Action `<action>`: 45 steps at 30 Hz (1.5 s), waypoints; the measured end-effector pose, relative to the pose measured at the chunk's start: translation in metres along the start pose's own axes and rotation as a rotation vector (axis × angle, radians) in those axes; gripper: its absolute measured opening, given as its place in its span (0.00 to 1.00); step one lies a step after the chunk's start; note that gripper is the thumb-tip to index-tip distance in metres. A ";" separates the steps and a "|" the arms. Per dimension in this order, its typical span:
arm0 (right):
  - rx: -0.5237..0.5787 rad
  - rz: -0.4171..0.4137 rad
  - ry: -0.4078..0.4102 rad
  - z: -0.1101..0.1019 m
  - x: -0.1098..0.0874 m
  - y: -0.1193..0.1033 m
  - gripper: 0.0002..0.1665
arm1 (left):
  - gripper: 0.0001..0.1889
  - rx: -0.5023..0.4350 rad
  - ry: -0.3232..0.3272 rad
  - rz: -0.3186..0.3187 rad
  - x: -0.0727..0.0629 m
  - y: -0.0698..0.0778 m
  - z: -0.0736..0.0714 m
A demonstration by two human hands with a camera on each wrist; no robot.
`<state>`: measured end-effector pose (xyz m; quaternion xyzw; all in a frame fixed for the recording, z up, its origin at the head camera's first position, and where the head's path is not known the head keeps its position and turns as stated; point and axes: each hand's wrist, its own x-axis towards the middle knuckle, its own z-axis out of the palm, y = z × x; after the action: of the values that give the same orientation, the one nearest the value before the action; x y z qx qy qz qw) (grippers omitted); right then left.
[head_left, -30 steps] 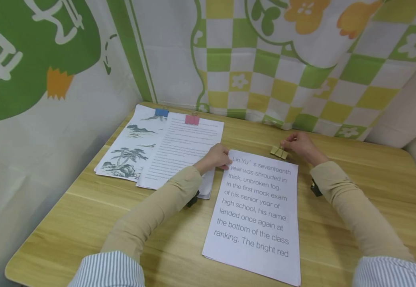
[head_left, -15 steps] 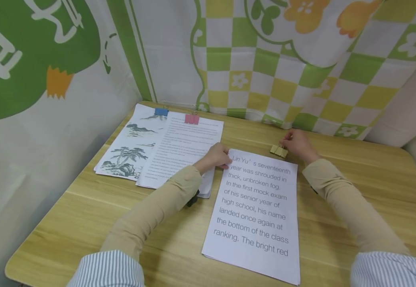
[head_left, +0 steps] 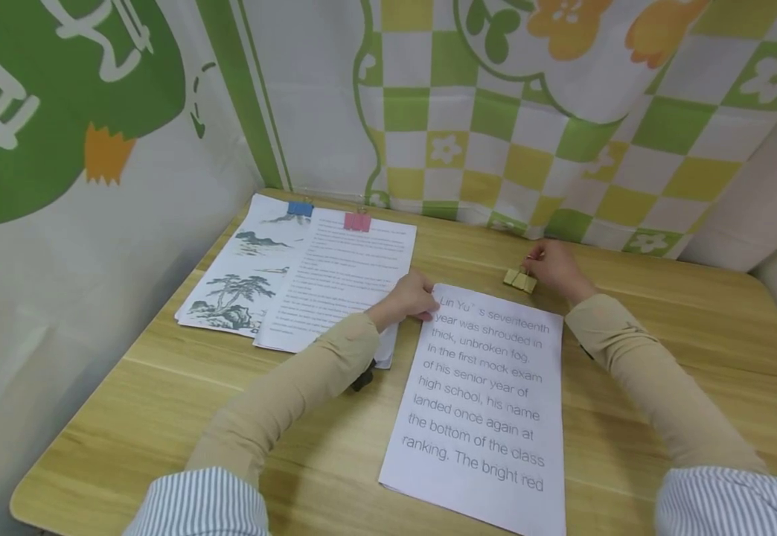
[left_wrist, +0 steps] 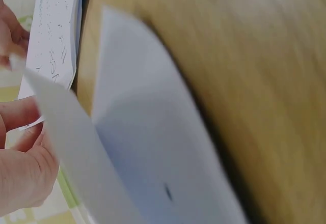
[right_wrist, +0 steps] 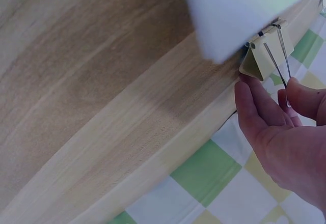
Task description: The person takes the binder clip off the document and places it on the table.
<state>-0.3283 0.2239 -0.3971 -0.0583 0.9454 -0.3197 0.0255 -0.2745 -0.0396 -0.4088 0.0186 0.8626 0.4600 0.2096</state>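
Note:
A stack of printed sheets [head_left: 475, 402] with large text lies on the table in front of me. My left hand [head_left: 410, 295] pinches its upper left corner between thumb and fingers; in the left wrist view, the sheet edges [left_wrist: 81, 147] bow upward near that hand. My right hand [head_left: 558, 269] holds a yellow binder clip [head_left: 519, 280] just beyond the stack's top edge, apart from the paper. Seen from the right wrist, the thumb and fingers grip the clip's wire handles [right_wrist: 277, 63], and the clip's body [right_wrist: 265, 56] faces the sheets.
To the left, a stack with ink landscape pictures [head_left: 234, 283] bears a blue binder clip [head_left: 300, 209]. Overlapping it is a text stack [head_left: 341, 283] with a pink binder clip [head_left: 358, 222]. A patterned curtain [head_left: 469, 126] hangs along the table's [head_left: 127, 424] back edge.
The sheets and my left hand have shifted slightly right and toward me. My right hand has drawn the yellow clip a little farther from the stack's top edge.

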 end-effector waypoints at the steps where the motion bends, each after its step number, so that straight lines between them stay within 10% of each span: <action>1: -0.001 0.001 -0.003 0.000 0.000 0.000 0.08 | 0.15 -0.004 -0.006 0.006 -0.001 0.001 0.002; 20: -0.043 -0.005 -0.029 -0.005 -0.003 -0.006 0.09 | 0.23 0.000 -0.012 -0.013 -0.009 0.018 0.032; 45: -0.026 -0.033 -0.025 -0.005 -0.002 -0.005 0.08 | 0.05 -0.063 -0.033 0.036 -0.015 0.025 0.057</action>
<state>-0.3260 0.2232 -0.3904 -0.0783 0.9479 -0.3072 0.0310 -0.2432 0.0158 -0.4111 0.0349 0.8436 0.4904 0.2160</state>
